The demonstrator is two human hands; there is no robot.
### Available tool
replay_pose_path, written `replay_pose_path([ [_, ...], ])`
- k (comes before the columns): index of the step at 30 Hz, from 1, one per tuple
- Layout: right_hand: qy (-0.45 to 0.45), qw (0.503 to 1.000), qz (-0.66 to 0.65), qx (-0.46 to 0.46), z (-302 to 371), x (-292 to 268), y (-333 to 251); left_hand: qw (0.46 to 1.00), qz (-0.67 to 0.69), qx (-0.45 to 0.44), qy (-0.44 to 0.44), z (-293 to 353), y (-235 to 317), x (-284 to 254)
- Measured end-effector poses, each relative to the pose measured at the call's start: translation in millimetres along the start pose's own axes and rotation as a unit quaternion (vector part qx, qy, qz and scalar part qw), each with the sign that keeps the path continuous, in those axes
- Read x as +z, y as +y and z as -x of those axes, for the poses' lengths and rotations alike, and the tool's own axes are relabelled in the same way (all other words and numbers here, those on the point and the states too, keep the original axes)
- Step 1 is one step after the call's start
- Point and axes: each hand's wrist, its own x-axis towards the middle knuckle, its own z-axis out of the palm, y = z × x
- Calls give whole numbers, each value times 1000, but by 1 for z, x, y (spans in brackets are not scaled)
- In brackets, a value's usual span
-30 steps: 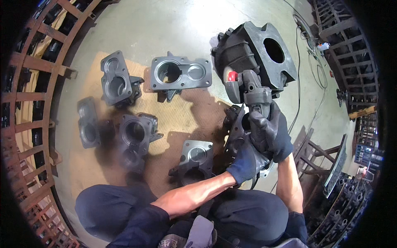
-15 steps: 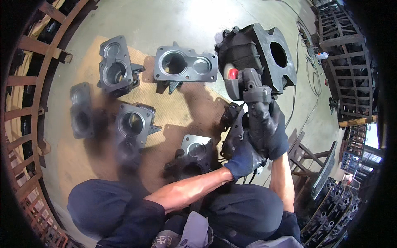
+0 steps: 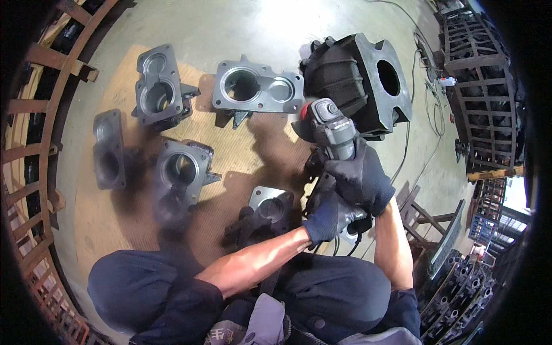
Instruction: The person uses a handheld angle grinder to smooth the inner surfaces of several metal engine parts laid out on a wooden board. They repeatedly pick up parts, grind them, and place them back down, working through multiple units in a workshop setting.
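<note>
Both my hands wear dark gloves and grip an angle grinder (image 3: 338, 131) at the right of the work area. My right hand (image 3: 363, 181) wraps its body just behind the metal gear head. Lower down, my left hand (image 3: 332, 219) is closed around the rear end, near the cord. The grinder's head points away from me, with a red part at its upper left; its disc cannot be made out. Just beyond the head stands a large dark ribbed cast housing (image 3: 368, 80). Below the grinder, a flanged casting (image 3: 322, 187) is partly hidden by my hands.
Several grey two-hole flanged castings, one (image 3: 259, 87) at the back, lie on a tan sheet (image 3: 138, 75). A nearer casting (image 3: 270, 204) lies before my knees. Metal racks (image 3: 34, 109) line the left; crates (image 3: 483, 86) and cables (image 3: 435, 109) lie right.
The grinder's head has swung left and toward me, away from the large housing, and has turned. My right hand has shifted left with it; my left hand has moved slightly left.
</note>
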Motion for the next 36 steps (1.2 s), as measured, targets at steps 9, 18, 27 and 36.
replay_pose_path([
  [9,-26,959,211,-188,-6,-7,7,1000,12,-12,-22,-3,2,-1],
  [18,1,999,-21,25,-9,4,-2,997,-25,65,41,-2,4,1],
  [27,29,940,284,-186,11,-14,6,998,-56,3,-41,-10,15,3],
  [36,114,986,-84,93,42,-9,1,997,-72,-20,-27,13,9,28],
])
